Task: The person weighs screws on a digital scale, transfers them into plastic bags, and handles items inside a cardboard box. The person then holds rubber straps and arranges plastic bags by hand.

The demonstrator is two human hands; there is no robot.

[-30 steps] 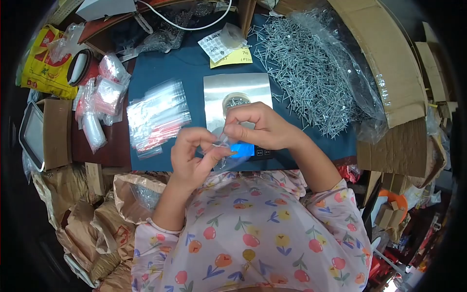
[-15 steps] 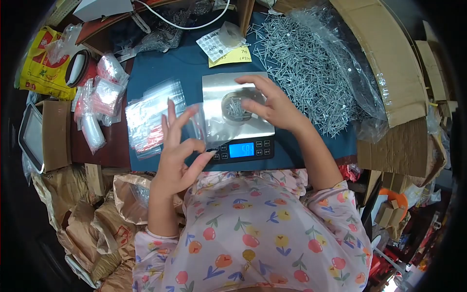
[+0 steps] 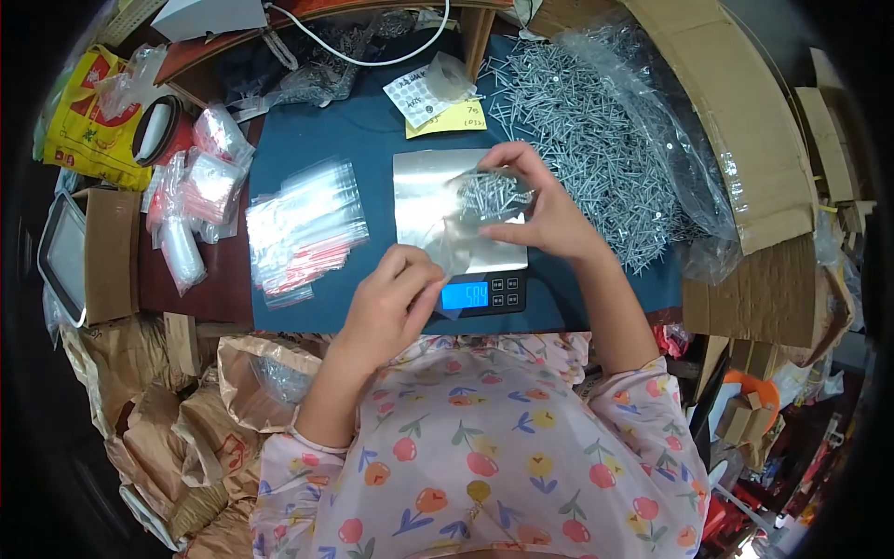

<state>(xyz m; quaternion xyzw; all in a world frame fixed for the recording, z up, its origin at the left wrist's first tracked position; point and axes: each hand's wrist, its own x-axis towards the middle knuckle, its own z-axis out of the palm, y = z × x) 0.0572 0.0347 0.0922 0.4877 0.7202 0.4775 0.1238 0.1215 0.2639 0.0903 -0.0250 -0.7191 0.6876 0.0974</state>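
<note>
My right hand [image 3: 553, 216] grips a small round dish [image 3: 507, 175], tilted to the left above the scale. Silver screws [image 3: 492, 197] are bunched inside it. In front of the dish, my left hand [image 3: 396, 296] pinches a clear plastic bag [image 3: 454, 250], which is partly blurred. The bag's upper part is close to the dish's rim; whether they touch, I cannot tell. Under both is a digital scale [image 3: 419, 182] with a steel plate and a lit blue display [image 3: 465, 295]. Left of the scale lies a fanned stack of clear zip bags [image 3: 312, 224] with red strips.
A large heap of screws [image 3: 596, 140] covers the right of the blue mat [image 3: 358, 140], beside plastic film and a cardboard box [image 3: 736, 112]. Yellow and white notes [image 3: 447, 116] lie behind the scale. Packs of bags [image 3: 200, 182] sit at the left; paper sacks [image 3: 186, 419] stand below.
My right hand has lifted the dish of screws off the scale plate and tipped it leftward. My left hand has moved right and closed on the bag beside the dish.
</note>
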